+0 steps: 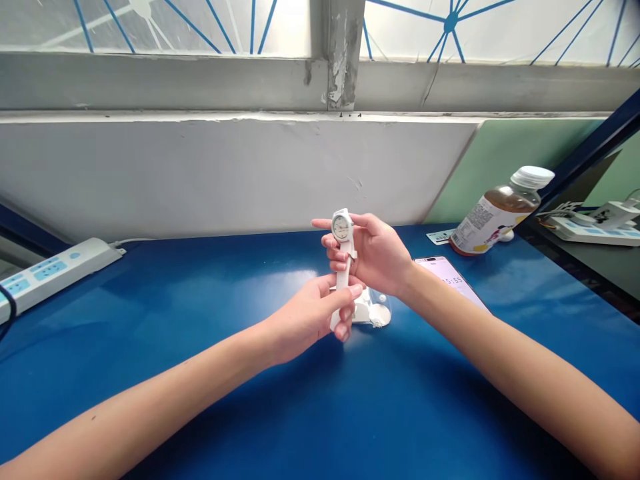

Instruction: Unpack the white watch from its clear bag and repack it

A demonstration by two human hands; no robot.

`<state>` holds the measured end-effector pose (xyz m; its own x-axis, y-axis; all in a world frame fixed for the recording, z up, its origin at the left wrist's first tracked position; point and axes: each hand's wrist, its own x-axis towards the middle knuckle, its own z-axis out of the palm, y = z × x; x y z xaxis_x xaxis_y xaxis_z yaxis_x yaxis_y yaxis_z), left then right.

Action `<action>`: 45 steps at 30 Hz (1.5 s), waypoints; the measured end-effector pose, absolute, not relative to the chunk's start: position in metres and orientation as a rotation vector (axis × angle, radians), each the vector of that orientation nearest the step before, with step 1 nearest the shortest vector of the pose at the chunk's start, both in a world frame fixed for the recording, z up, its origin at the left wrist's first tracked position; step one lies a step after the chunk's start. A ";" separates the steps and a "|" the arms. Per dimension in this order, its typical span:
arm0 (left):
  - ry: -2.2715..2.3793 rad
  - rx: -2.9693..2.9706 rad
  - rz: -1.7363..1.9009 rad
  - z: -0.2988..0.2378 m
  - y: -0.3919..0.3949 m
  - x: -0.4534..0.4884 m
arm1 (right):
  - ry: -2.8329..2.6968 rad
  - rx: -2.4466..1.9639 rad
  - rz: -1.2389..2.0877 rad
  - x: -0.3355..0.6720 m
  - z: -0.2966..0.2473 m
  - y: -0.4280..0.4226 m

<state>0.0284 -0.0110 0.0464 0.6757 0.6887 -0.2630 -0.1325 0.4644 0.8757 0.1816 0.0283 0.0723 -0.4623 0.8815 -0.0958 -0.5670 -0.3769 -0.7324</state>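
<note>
Head view: a white wristwatch (342,228), its round dial pale with dark markings, is held lengthwise above the middle of the blue table (215,287), dial at the far end. Your right hand (380,255) curls its fingers about the strap below the dial; your left hand (306,312) pinches the strap's near part. Clear packaging (383,312) lies behind; a phone (453,279) rests to the right.

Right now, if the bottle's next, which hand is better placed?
Likely the right hand: it's nearer the bottle. It also holds the watch, but the left hand pinches the strap and could hold it alone.
</note>
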 end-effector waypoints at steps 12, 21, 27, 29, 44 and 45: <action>0.393 0.883 0.419 0.042 -0.011 0.026 | -1.076 -0.524 1.910 0.182 0.068 0.024; 0.471 0.899 0.426 0.033 -0.013 0.027 | -1.068 -0.488 2.025 0.182 0.062 0.026; 0.357 0.844 0.365 0.034 -0.014 0.022 | -0.960 -0.629 1.861 0.185 0.068 0.030; 0.253 0.861 0.295 0.037 -0.017 0.019 | -0.860 -0.676 1.750 0.189 0.073 0.033; 0.444 0.997 0.740 0.053 0.001 0.015 | -1.172 -0.720 1.517 0.179 0.086 0.016; 0.467 1.016 0.747 0.055 0.001 0.015 | -1.232 -0.738 1.468 0.178 0.085 0.014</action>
<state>0.0149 0.0011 0.0547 0.6668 0.7451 -0.0123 -0.3380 0.3171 0.8861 0.1782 0.0141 0.0848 -0.2755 0.9487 0.1551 -0.3170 0.0627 -0.9463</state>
